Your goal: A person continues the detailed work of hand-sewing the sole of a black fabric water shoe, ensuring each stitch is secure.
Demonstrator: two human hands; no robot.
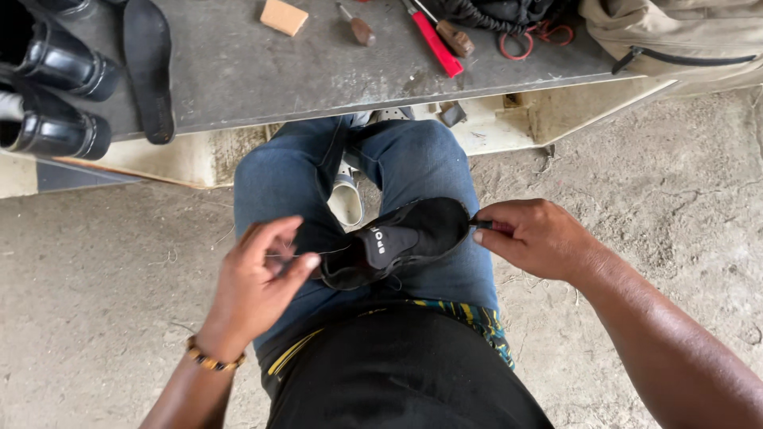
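Observation:
A black fabric shoe lies across my lap on the blue jeans. My right hand pinches the shoe's far end between thumb and fingers. My left hand, with a beaded bracelet at the wrist, is beside the shoe's near end and pinches a thin thread that runs to the shoe.
A grey workbench stands ahead with black leather shoes, a dark insole, a tan block, wooden-handled tools, a red-handled tool and a beige bag. Bare concrete floor lies on both sides.

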